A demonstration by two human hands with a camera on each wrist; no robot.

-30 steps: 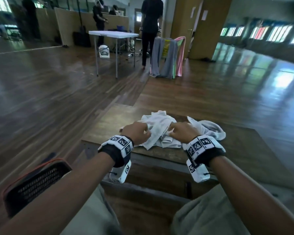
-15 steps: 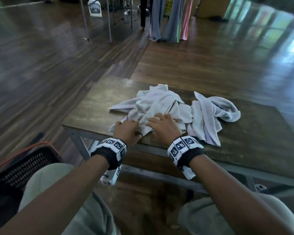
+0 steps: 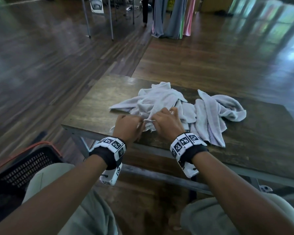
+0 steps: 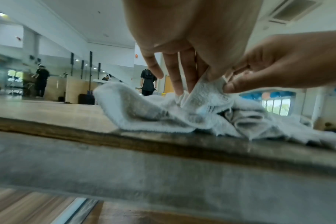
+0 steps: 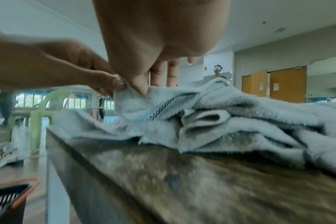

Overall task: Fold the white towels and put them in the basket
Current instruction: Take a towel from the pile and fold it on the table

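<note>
both hands, left (image 3: 127, 128) and right (image 3: 166, 123), pinch one towel (image 3: 157, 100) edge at the worktop (image 3: 92, 106) near edge. pile still crumpled, second towel (image 3: 217, 112) beside it. basket (image 3: 24, 168) left of worktop, no towels seen inside. nothing folded yet.

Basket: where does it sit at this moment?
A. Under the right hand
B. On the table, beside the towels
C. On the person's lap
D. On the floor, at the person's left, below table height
D: the head view shows the basket down by the left knee, below the table edge, with no towel visible in it.
</note>
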